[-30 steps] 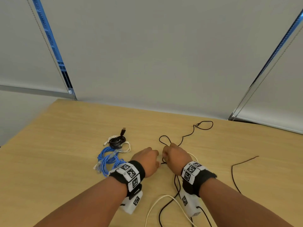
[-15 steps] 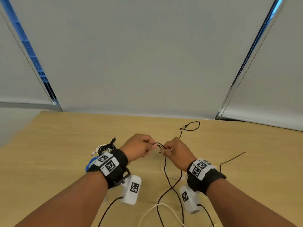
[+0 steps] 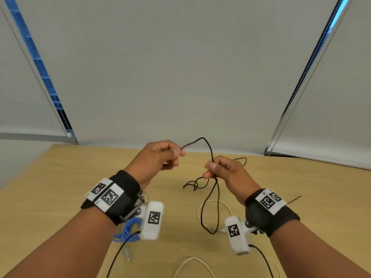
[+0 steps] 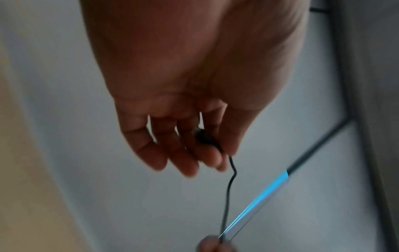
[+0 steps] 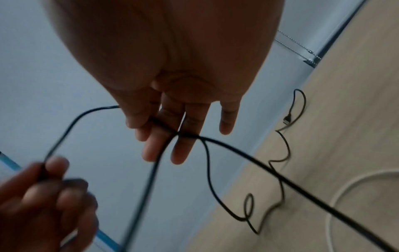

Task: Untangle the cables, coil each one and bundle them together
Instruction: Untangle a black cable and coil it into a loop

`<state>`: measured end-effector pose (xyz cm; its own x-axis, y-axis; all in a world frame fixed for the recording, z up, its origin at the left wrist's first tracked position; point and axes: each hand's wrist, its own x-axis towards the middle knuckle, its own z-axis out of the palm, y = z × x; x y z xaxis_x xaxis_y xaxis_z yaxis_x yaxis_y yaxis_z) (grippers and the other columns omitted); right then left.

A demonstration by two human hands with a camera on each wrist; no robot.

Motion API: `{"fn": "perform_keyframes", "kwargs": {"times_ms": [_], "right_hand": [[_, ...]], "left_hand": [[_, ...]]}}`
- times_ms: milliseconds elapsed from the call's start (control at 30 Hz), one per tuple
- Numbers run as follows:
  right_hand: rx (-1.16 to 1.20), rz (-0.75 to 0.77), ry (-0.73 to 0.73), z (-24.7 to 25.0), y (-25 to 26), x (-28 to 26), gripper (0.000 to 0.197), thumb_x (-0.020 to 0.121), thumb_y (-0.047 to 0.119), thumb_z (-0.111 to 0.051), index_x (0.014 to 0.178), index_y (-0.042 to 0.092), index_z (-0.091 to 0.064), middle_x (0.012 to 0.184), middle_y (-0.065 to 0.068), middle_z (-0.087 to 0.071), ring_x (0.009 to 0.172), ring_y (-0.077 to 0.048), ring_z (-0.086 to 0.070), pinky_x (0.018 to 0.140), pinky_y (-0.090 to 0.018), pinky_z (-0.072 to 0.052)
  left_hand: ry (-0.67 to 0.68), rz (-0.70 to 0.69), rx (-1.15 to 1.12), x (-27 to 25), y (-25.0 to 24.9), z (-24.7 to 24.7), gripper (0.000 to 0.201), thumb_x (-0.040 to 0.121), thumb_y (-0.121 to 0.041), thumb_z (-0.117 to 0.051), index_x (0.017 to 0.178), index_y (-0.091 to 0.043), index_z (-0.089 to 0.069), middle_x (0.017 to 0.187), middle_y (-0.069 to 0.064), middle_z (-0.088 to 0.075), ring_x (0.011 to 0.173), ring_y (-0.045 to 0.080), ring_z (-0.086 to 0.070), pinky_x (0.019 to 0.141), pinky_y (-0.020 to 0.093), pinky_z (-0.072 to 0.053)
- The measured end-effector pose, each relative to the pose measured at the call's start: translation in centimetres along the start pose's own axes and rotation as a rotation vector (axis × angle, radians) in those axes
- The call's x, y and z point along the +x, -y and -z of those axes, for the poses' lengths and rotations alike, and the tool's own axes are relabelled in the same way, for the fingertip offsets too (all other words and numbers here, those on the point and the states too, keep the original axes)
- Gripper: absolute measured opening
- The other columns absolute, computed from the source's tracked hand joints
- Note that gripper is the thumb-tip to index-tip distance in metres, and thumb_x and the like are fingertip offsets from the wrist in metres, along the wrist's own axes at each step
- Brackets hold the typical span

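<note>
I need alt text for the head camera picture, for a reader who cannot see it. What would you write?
Two hands, raised above a wooden table, pinch a thin black cable: the left hand holds one end, the right hand holds gathered strands. Loops hang to the table, where a white cable and a blue cable lie.

Black cable [image 3: 208,149]: thin, one end lifted, arcing up then dropping in long loops onto the surface [image 3: 60,189], far end curled near back edge. White cable [image 3: 212,203]: loose loops flat on surface. Blue cable [image 3: 128,231]: bunched at left.
</note>
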<state>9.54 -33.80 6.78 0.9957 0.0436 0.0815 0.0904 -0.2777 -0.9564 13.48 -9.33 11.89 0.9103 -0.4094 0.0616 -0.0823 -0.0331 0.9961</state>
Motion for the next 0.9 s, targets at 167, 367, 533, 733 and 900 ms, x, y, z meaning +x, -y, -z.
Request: {"fn": "perform_keyframes", "kwargs": {"times_ms": [167, 367, 533, 733, 900], "right_hand": [[-0.018, 0.047, -0.021, 0.9, 1.2, 0.6, 0.017, 0.101, 0.026, -0.054, 0.097, 0.022, -0.071, 0.083, -0.009, -0.077, 0.08, -0.023, -0.077, 0.085, -0.037, -0.056], [-0.23, -0.088, 0.311, -0.6, -1.9, -1.0, 0.016, 0.1, 0.026, -0.058, 0.089, 0.018, -0.067, 0.081, -0.005, -0.076, 0.074, -0.018, -0.073, 0.076, -0.031, -0.059], [-0.193, -0.155, 0.251, -0.8, -4.4, -2.7, 0.025, 0.103, 0.028, -0.052, 0.088, 0.012, -0.065, 0.068, -0.001, -0.068, 0.059, -0.015, -0.065, 0.063, -0.027, -0.053], [-0.299, -0.194, 0.062, 0.2, -2.9, -2.3, 0.034, 0.105, 0.036, -0.043, 0.089, 0.021, -0.069, 0.061, 0.007, -0.055, 0.049, -0.004, -0.051, 0.051, -0.022, -0.046], [-0.403, -0.038, 0.211, -0.3, -0.7, -1.9, 0.033, 0.106, 0.035, -0.045, 0.092, 0.019, -0.069, 0.06, 0.008, -0.052, 0.049, -0.003, -0.047, 0.051, -0.018, -0.043]], "left_hand": [[0.201, 0.047, 0.01, -1.2, 0.7, -0.4, 0.024, 0.104, -0.019, -0.05, 0.099, -0.013, -0.073, 0.064, 0.005, -0.059, 0.072, 0.022, -0.066, 0.075, 0.031, -0.054], [0.027, -0.201, -0.701, -0.2, -2.0, 0.3, 0.025, 0.105, -0.023, -0.043, 0.092, -0.016, -0.064, 0.106, 0.011, -0.073, 0.108, 0.03, -0.069, 0.097, 0.043, -0.052], [-0.314, -0.101, -0.118, 0.5, -0.2, 1.6, 0.023, 0.102, -0.02, -0.051, 0.087, -0.012, -0.068, 0.104, 0.004, -0.078, 0.097, 0.015, -0.074, 0.093, 0.042, -0.053], [-0.278, 0.196, 0.719, -0.3, 6.2, 0.0, 0.066, 0.097, -0.038, -0.061, 0.154, -0.026, -0.03, 0.155, 0.0, -0.032, 0.126, 0.025, -0.056, 0.105, 0.045, -0.048], [0.091, -0.314, 0.856, -0.6, 6.4, -4.4, 0.067, 0.099, -0.031, -0.058, 0.153, -0.051, -0.023, 0.152, -0.014, -0.039, 0.098, 0.0, -0.058, 0.095, 0.031, -0.052]]}}
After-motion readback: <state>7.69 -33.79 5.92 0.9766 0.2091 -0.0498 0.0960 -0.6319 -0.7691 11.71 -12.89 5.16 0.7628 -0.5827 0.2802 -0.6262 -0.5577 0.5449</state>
